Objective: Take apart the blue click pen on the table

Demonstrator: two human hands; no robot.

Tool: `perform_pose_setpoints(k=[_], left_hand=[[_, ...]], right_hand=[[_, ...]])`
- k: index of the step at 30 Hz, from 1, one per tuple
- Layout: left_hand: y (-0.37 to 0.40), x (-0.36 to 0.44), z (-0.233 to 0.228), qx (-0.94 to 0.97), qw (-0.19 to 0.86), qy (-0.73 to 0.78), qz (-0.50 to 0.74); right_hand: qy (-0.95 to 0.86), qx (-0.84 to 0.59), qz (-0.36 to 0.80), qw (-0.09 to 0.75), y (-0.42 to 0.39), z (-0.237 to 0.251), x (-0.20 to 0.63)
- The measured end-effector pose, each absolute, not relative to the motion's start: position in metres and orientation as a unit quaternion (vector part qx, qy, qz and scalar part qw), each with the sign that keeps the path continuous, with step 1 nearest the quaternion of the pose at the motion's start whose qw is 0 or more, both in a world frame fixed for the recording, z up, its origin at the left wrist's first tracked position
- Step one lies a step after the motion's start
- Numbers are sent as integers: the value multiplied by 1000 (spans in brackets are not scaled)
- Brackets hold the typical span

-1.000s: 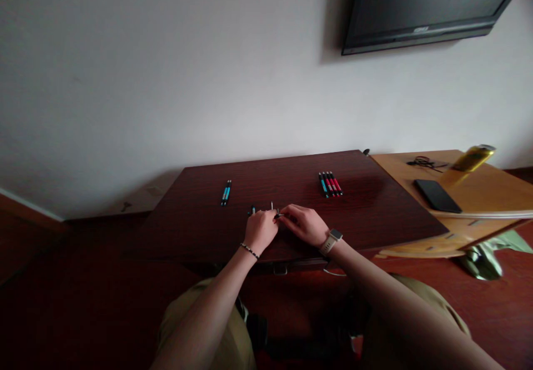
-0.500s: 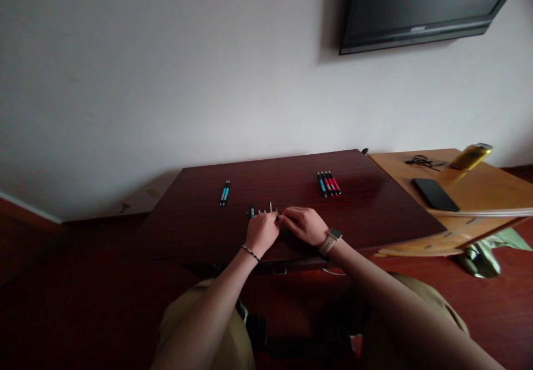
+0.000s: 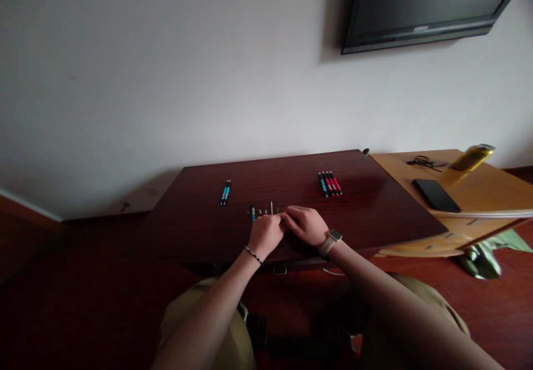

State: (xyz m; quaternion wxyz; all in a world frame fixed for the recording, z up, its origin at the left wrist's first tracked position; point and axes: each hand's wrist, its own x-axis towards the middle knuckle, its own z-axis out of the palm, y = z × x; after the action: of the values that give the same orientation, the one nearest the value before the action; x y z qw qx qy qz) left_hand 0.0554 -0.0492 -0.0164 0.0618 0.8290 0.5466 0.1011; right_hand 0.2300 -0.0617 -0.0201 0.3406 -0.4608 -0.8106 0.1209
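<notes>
My left hand (image 3: 265, 234) and my right hand (image 3: 306, 225) meet over the front of the dark red-brown table (image 3: 183, 226). Both are closed, fingertips together; whatever small piece they hold is hidden by the fingers. Just beyond my left hand lies a blue pen barrel (image 3: 253, 213), and right of it are several small pen parts, among them a thin pale refill (image 3: 271, 207). Two blue pens (image 3: 225, 192) rest side by side farther left. A row of several blue and red pens (image 3: 330, 183) sits at the back right.
A lower wooden cabinet (image 3: 499, 189) adjoins the table on the right. On it are a black phone (image 3: 436, 194), a black cable (image 3: 423, 162) and a yellow can (image 3: 473, 158). A television (image 3: 425, 9) hangs on the wall above. Green cloth (image 3: 483, 259) lies on the floor.
My left hand has shifted slightly right and toward me, showing more of the blue barrel and small parts. My right hand stays nearly in place, and the fingertips remain together.
</notes>
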Motion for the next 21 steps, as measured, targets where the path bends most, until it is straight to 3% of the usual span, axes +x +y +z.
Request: perform_pose_setpoints(k=[21], left_hand=[[-60, 63, -18, 866, 52, 492, 75]], right_hand=[[-757, -505, 175, 375, -55, -22, 235]])
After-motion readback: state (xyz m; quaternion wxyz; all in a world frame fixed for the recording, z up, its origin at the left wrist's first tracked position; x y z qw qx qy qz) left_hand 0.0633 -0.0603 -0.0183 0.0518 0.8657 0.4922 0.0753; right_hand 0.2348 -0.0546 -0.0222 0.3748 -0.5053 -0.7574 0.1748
